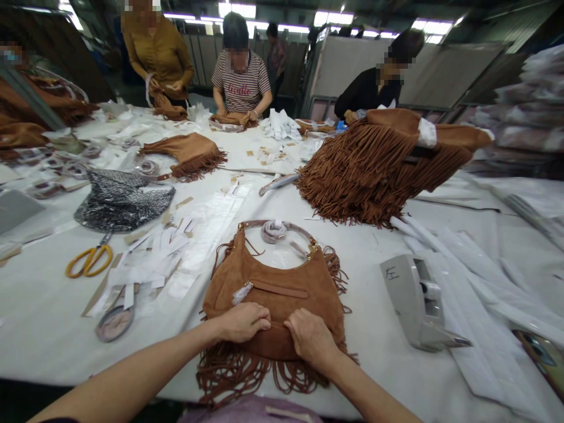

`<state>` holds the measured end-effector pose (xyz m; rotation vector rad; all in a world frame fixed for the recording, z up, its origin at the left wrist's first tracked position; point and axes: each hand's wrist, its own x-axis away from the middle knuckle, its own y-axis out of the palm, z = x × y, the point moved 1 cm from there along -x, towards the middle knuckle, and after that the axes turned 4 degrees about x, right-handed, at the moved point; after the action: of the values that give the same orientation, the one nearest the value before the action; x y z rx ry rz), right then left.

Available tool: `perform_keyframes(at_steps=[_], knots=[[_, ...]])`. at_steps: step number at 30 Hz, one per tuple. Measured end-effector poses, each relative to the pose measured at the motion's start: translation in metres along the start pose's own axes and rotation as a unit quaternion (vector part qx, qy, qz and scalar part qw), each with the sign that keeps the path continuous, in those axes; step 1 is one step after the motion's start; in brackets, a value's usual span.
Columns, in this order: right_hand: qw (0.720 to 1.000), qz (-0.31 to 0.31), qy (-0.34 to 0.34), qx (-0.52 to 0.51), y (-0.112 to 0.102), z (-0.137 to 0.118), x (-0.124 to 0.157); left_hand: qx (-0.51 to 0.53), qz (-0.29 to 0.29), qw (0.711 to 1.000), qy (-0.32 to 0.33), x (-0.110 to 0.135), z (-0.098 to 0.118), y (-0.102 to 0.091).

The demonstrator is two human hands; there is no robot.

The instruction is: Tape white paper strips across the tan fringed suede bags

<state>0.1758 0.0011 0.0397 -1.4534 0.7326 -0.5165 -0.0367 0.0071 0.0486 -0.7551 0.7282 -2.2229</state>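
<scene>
A brown suede handbag (282, 276) with long fringe lies flat before me at the table's near edge. Its curved strap points away from me, with a wrapped roll (274, 231) lying inside the loop. A zip pull wrapped in white (242, 292) sits at the left end of the zip. My left hand (245, 322) is closed with its fingers pinching the suede at the lower middle of the bag. Just right of it, my right hand (310, 337) grips the same panel with curled fingers. The fringe spreads out below both hands.
Yellow-handled scissors (90, 259), paper strips (147, 258) and a tape roll (115, 322) lie to the left. At right stand a grey tape dispenser (412, 302) and plastic sleeves (489, 294). Stacked fringed bags (352, 167) sit beyond. Co-workers handle bags across the table.
</scene>
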Motion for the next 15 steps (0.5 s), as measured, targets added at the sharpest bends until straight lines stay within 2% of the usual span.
perform_keyframes(at_steps=[6,10,13,15], knots=[[0.999,0.004,-0.012,-0.048,-0.005,0.009,-0.002,0.007,0.025,0.999,-0.021,0.004,0.0,-0.002],[0.996,-0.067,0.027,-0.057,-0.011,0.003,0.006,-0.008,0.037,0.999,-0.011,0.004,0.006,-0.001],[0.99,-0.122,0.055,-0.039,-0.007,-0.005,0.008,-0.045,0.017,0.998,0.044,-0.002,0.011,0.007],[0.991,-0.12,0.052,-0.023,-0.005,-0.008,0.003,-0.082,-0.011,0.992,0.093,-0.008,0.012,0.014]])
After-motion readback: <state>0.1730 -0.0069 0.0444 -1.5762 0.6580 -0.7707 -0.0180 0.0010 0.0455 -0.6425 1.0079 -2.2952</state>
